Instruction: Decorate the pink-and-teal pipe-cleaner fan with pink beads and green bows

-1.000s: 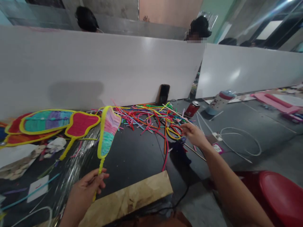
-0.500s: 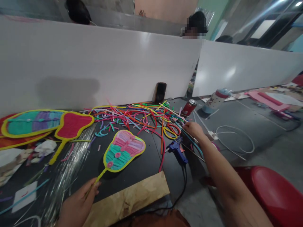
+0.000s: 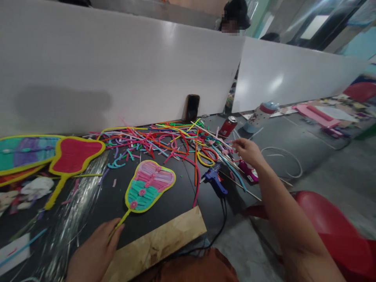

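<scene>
My left hand [image 3: 98, 244] is closed around the yellow fuzzy handle of a paddle-shaped hand fan [image 3: 149, 187]. The fan has a yellow pipe-cleaner rim, pink, lilac and teal bands, and a row of pink discs. My right hand [image 3: 246, 150] reaches over the right end of a pile of coloured pipe cleaners [image 3: 152, 141], its fingers slightly apart and no held thing visible. Beneath and beside it lie thin sticks [image 3: 253, 194], blue pipe cleaners [image 3: 232, 166] and a purple packet [image 3: 249, 171]. A blue glue gun [image 3: 216, 179] lies between my hands, near yellow-handled scissors [image 3: 205, 159].
A red can [image 3: 228, 126], a bottle [image 3: 260, 117] and a phone [image 3: 192, 107] stand near the white partition [image 3: 117, 66]. Another fan [image 3: 76, 154] lies left. Brown cardboard [image 3: 158, 243] is at the front edge, with a red stool [image 3: 323, 215] on the right.
The view has shifted slightly right and down. My right hand has moved a little to the right over the pile, uncovering the purple packet. The left hand keeps its grip on the fan.
</scene>
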Tool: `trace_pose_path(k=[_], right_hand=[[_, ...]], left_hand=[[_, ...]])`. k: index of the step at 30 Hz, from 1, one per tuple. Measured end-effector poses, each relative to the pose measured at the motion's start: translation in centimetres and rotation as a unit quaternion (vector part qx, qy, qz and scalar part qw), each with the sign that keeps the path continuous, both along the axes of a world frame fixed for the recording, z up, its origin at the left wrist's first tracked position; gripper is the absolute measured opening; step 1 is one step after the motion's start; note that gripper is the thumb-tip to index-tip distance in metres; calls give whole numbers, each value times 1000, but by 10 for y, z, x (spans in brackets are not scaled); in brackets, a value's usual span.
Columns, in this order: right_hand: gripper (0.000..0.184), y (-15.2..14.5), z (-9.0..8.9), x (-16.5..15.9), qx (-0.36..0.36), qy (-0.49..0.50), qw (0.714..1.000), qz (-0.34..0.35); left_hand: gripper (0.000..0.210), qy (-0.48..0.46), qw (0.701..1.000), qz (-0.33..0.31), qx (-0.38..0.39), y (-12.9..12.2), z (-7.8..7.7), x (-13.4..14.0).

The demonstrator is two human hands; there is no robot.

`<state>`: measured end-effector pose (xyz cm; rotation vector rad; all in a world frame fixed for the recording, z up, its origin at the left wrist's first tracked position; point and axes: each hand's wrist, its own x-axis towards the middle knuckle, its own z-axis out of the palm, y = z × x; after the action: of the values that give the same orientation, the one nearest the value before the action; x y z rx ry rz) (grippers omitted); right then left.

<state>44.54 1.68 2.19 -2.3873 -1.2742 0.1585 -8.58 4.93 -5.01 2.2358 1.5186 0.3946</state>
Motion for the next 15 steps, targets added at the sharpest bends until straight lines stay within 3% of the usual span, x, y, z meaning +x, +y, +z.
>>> trace_pose_path(k=[4,7,11,15], right_hand=[[30,-7,-4,-16,17,65,995,79],[28,9,-9,-37,9,84,986,147],[26,56,-13,-82,11,81,962,262],[24,113,-19,-128,6,73,953,293]], left_hand=[[35,101,995,-5,-24,-1,9,11],[34,134,990,-8,-48,-5,17,20],[30,141,989,1,-51,-10,19,23],[28,141,989,1,-42,-14,15,23]])
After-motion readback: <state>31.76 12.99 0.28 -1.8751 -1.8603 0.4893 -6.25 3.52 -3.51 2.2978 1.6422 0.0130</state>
